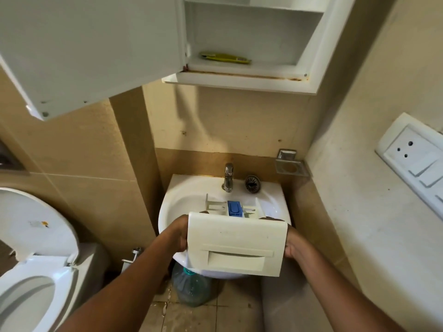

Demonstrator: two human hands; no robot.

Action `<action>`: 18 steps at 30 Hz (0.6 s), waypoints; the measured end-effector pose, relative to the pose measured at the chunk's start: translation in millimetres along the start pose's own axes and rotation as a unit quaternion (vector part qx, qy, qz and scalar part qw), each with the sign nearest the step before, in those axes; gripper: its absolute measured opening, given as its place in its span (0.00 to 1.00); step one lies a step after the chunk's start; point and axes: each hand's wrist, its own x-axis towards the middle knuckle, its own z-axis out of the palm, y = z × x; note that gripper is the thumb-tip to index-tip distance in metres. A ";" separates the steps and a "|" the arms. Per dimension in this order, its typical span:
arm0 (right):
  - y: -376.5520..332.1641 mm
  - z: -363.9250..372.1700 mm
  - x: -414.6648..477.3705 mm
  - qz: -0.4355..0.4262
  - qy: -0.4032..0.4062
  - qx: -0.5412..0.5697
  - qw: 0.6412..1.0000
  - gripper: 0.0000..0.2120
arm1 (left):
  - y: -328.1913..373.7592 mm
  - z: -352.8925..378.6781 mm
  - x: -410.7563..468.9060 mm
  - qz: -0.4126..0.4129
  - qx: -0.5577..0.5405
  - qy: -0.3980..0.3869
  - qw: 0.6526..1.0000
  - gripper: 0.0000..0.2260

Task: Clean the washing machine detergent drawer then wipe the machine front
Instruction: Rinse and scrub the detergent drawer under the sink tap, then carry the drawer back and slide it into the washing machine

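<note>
The cream detergent drawer is held over the white washbasin, its front panel facing me and its compartments with a blue insert reaching out above the bowl. My left hand grips the panel's left edge. My right hand grips its right edge. The fingers of both hands curl behind the panel and are partly hidden. The washing machine is not in view.
A chrome tap and a loose drain strainer sit on the basin's back rim. Overhead, a wall cabinet door hangs open. A toilet stands at left, a water bottle under the basin, sockets on the right wall.
</note>
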 end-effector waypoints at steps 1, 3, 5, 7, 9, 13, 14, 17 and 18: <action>-1.2 1.8 -1.0 -0.009 -0.005 -0.008 1.000 0.11 | -2.2 -0.6 0.9 0.012 0.009 0.003 1.000 0.24; -2.3 4.4 -5.0 -0.008 -0.006 -0.016 1.000 0.11 | -6.1 0.0 -1.3 0.035 0.010 0.019 0.999 0.21; -2.2 6.7 -7.3 -0.004 -0.006 -0.021 1.000 0.12 | -10.1 -2.3 -3.1 0.045 0.006 0.030 0.999 0.18; 0.8 9.1 -9.7 -0.025 -0.013 -0.024 0.999 0.10 | -12.8 -7.5 -4.8 0.050 0.003 0.022 0.998 0.17; 4.6 14.3 -14.5 -0.031 -0.017 -0.033 0.999 0.10 | -15.6 -16.1 -9.8 0.052 -0.001 0.011 0.999 0.16; 10.6 28.4 -19.6 -0.022 -0.029 -0.037 0.999 0.13 | -30.1 -32.7 -18.6 0.052 -0.041 0.008 0.998 0.21; 12.4 33.7 -22.1 -0.019 -0.035 -0.039 0.998 0.13 | -35.4 -37.3 -21.0 0.050 -0.053 0.006 0.997 0.23; 20.4 50.4 -25.7 0.008 -0.066 -0.051 0.996 0.15 | -52.8 -52.6 -36.8 0.045 -0.095 0.005 0.994 0.21; 23.5 57.7 -27.5 0.013 -0.076 -0.057 0.995 0.17 | -61.2 -59.8 -42.3 0.045 -0.108 0.012 0.993 0.22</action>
